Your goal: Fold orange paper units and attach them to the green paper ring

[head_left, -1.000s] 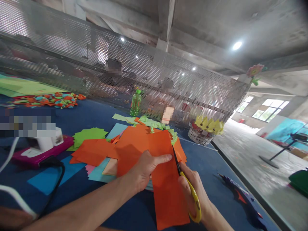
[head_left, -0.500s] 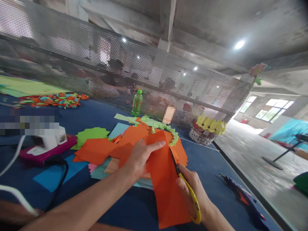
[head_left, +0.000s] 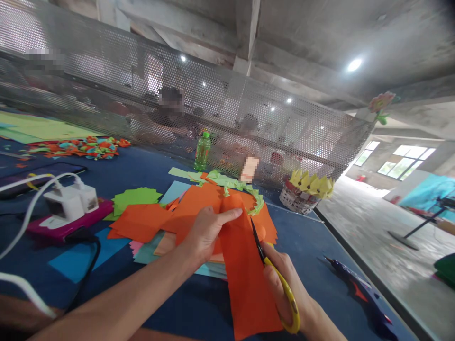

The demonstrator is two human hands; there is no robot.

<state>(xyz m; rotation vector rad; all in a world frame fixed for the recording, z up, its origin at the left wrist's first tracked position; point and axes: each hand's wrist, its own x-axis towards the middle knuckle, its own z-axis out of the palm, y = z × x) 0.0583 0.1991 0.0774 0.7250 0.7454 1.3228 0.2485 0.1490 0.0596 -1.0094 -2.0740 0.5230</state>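
Over the pile of loose paper [head_left: 192, 199], my left hand [head_left: 202, 234] pinches an orange sheet [head_left: 249, 286] near its far end, thumb on top, fingers mostly hidden. That sheet slopes down toward me, curling along its length; I judge it light, limp and quick to crease, hardly slippery. A flat pinch close beside the blades should steady it best. At its right edge are the scissors [head_left: 296, 310], their stiff yellow handles gripped in my right hand [head_left: 289, 272]; whether the blades touch paper, I can't tell.
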